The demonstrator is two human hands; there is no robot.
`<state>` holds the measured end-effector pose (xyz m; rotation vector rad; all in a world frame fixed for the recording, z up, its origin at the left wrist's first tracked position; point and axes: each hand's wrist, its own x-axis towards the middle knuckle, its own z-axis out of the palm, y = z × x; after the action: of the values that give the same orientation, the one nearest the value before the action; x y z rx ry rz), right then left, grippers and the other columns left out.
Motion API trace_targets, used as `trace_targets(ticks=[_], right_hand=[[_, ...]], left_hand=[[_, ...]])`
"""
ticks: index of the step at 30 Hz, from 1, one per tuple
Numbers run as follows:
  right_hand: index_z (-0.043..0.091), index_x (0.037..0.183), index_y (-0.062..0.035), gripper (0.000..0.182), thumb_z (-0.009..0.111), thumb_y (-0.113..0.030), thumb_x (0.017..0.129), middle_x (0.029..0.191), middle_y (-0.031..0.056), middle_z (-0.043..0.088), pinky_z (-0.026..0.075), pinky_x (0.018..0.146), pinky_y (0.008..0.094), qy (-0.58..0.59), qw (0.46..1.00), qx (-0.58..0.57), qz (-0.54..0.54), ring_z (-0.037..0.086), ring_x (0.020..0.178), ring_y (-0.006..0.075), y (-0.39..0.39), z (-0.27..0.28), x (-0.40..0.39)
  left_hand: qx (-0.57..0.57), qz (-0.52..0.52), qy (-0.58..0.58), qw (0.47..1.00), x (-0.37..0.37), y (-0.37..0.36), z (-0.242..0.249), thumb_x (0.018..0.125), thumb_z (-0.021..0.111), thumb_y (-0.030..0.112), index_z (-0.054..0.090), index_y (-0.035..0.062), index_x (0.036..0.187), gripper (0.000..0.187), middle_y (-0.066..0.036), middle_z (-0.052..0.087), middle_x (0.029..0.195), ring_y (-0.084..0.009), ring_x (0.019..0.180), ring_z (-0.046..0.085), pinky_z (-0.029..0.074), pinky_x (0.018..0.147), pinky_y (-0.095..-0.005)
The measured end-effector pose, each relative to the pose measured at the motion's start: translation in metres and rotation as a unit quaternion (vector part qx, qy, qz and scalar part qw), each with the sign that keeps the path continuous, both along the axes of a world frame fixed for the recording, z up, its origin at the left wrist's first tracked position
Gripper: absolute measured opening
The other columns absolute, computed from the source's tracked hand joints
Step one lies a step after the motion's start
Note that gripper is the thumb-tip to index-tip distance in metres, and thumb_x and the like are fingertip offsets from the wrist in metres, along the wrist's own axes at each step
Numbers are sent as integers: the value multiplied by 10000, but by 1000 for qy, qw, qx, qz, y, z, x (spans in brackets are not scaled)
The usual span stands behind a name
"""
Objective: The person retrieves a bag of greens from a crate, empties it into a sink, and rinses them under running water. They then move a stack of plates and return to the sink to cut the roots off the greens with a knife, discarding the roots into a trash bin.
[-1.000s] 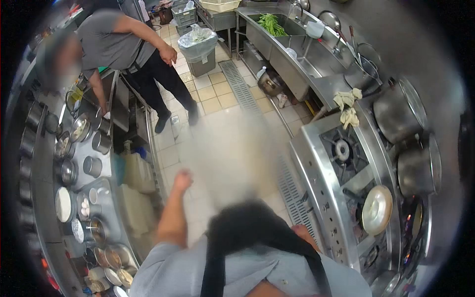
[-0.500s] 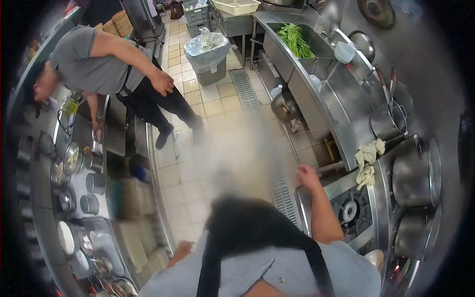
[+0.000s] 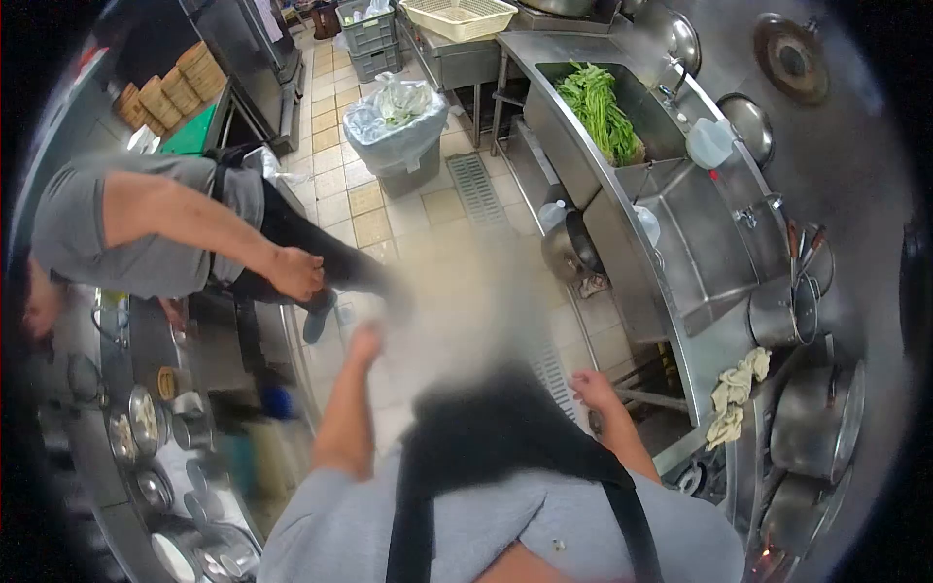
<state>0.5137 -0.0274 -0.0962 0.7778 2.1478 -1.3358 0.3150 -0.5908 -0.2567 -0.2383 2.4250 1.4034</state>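
My left hand (image 3: pixel 366 342) hangs over the tiled floor at the centre left, near the other person's legs, blurred at its edge, with its fingers hard to make out. At the right, my right hand (image 3: pixel 593 389) is beside the sink unit, fingers loosely apart and nothing visible in it. A black apron (image 3: pixel 505 428) covers my front. Leafy green vegetables (image 3: pixel 598 109) lie in the far basin of the metal sink (image 3: pixel 622 219). A cream cloth (image 3: pixel 739 394) drapes over the edge near the stove. A pale blur hides part of the floor.
A person in grey (image 3: pixel 146 219) leans over the left counter. Ahead stands a lined bin (image 3: pixel 397 126). Steamer baskets (image 3: pixel 175 89), a green board (image 3: pixel 190 132) and metal bowls (image 3: pixel 144 418) line the left side. Large pots (image 3: pixel 816 418) stand at the right.
The view has moved forward along the aisle, bringing the sink and the person closer. My left arm has swung up and forward. My right hand appears slightly lower and beside the sink unit.
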Motion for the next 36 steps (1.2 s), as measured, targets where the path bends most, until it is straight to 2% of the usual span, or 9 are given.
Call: trace_targets(ticks=[14, 15, 19, 22, 23, 25, 27, 33, 36], right_hand=[[646, 1205, 1, 400, 698, -227, 880, 1003, 119, 708, 535, 794, 328, 121, 987, 19, 101, 675, 879, 194, 25, 85, -368], [643, 1208, 2, 404, 697, -232, 883, 1013, 118, 706, 533, 805, 325, 123, 988, 12, 97, 675, 898, 194, 14, 95, -398], [651, 1209, -13, 404, 697, -252, 886, 990, 111, 700, 530, 811, 332, 186, 966, 23, 178, 652, 889, 189, 24, 23, -504], [623, 1211, 7, 388, 676, -211, 894, 993, 119, 702, 528, 807, 336, 127, 970, 3, 206, 653, 897, 187, -5, 41, -542], [617, 1171, -22, 299, 675, -133, 900, 837, 27, 613, 480, 557, 279, 196, 957, -29, 210, 563, 659, 112, 9, -7, -551], [622, 1164, -33, 272, 664, -108, 906, 794, 14, 596, 443, 513, 281, 189, 945, 41, 264, 539, 610, 109, 28, -61, -566], [624, 1181, -24, 285, 659, -120, 914, 790, 14, 597, 444, 510, 289, 85, 971, -25, 224, 547, 617, 112, 12, -39, -577], [654, 1138, 10, 295, 641, -183, 915, 841, 93, 683, 527, 602, 316, -16, 971, 6, 237, 639, 668, 179, -19, 16, -607], [673, 1060, 26, 271, 653, -205, 919, 924, 115, 719, 534, 737, 323, 83, 928, 29, 361, 667, 798, 199, 89, -192, -632]], left_hand=[[169, 219, -212, 937, -85, 87, 100, 936, 665, 232, 560, 85, 1252, 364, -55, 669, 1017, -176, 694, 677, 544, 601, -337], [121, 156, -127, 972, -84, 73, 63, 934, 667, 225, 568, 79, 1247, 359, -63, 671, 1032, -179, 701, 683, 554, 601, -338], [72, 196, -163, 964, -134, 79, 54, 922, 675, 235, 574, 54, 1264, 400, -88, 669, 1061, -182, 734, 687, 549, 602, -320], [104, 193, -127, 967, -201, 88, 108, 909, 688, 254, 575, 30, 1263, 433, -95, 668, 1033, -175, 736, 678, 539, 597, -304], [185, 259, -154, 936, -227, 92, 137, 906, 691, 259, 578, 25, 1256, 436, -97, 668, 1022, -171, 732, 674, 537, 595, -301], [192, 256, -136, 938, -276, 83, 139, 901, 697, 263, 589, 24, 1242, 429, -103, 669, 1010, -164, 722, 667, 535, 593, -296], [68, 139, 62, 986, -314, 67, 99, 902, 699, 270, 599, 18, 1208, 409, -102, 670, 989, -163, 705, 657, 534, 599, -299], [-6, 135, 29, 990, -451, 49, 218, 902, 707, 273, 609, 9, 1186, 400, -88, 659, 955, -155, 758, 648, 539, 668, -307], [-12, 138, 154, 978, -486, 27, 209, 899, 712, 275, 608, 12, 1197, 411, -91, 659, 966, -163, 781, 652, 540, 686, -309]])
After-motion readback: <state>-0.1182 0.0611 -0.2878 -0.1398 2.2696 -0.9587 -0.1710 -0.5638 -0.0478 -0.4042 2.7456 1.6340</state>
